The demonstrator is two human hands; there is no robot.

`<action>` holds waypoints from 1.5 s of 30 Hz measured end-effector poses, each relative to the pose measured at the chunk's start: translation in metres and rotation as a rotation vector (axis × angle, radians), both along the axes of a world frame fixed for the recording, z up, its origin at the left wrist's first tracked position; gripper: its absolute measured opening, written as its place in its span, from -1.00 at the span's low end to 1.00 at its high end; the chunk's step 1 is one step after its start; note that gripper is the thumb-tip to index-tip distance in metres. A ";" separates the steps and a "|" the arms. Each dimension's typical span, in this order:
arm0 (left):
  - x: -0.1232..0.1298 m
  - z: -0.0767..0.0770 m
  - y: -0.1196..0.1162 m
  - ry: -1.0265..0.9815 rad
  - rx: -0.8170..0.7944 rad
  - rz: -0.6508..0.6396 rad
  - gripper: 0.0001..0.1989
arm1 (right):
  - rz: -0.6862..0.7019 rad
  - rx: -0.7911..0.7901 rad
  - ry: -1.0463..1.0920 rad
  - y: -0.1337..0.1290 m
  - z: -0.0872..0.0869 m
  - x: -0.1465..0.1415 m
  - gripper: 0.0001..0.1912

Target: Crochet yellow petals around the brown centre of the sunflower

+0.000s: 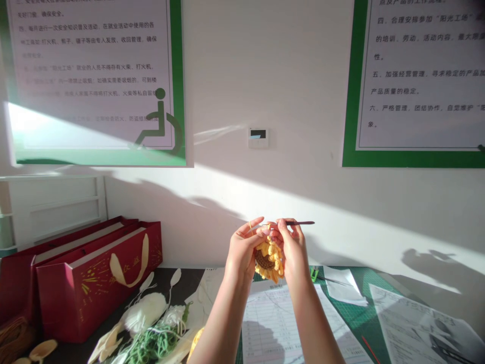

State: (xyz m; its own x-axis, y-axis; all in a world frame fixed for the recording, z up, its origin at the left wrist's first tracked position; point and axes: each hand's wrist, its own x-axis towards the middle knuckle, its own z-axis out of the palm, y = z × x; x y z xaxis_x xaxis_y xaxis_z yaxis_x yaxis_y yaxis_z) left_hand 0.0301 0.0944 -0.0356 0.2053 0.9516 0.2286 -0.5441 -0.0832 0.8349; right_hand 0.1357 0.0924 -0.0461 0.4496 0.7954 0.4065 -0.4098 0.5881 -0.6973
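Observation:
Both hands are raised above the table around a crocheted sunflower (265,259) with a brown centre and yellow petals. My left hand (244,247) pinches the flower's upper left edge, and a strand of yellow yarn (250,226) runs over its raised index finger. In my right hand (292,245) is a crochet hook (303,223) with a dark handle, held between thumb and fingers and pointing left. The hook's tip is at the top of the flower, close to the left fingertips. Fingers partly hide the upper petals.
Red gift bags (98,278) stand at the left. White yarn (146,311) and tangled green yarn (155,344) lie before them. Printed sheets (269,318) rest on a green cutting mat (356,313), with a red pen-like stick (370,350) at right. A wall rises behind.

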 end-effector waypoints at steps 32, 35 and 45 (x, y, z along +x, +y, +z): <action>-0.008 0.018 -0.021 -0.208 0.071 -0.013 -0.48 | -0.106 0.156 -0.219 -0.019 0.014 -0.002 -0.70; -0.009 0.017 -0.020 -0.212 0.073 -0.011 -0.48 | -0.084 0.152 -0.211 -0.019 0.015 -0.002 -0.70; -0.013 0.017 -0.020 -0.173 0.089 -0.036 -0.54 | -0.068 0.173 -0.208 -0.021 0.014 -0.001 -0.72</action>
State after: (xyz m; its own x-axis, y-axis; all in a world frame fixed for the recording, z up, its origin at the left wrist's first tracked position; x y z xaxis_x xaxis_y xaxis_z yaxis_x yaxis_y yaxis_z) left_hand 0.0167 0.0744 -0.0184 0.1889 0.9190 0.3461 -0.6826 -0.1305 0.7190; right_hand 0.1351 0.0717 -0.0320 0.3917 0.6772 0.6229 -0.2239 0.7268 -0.6493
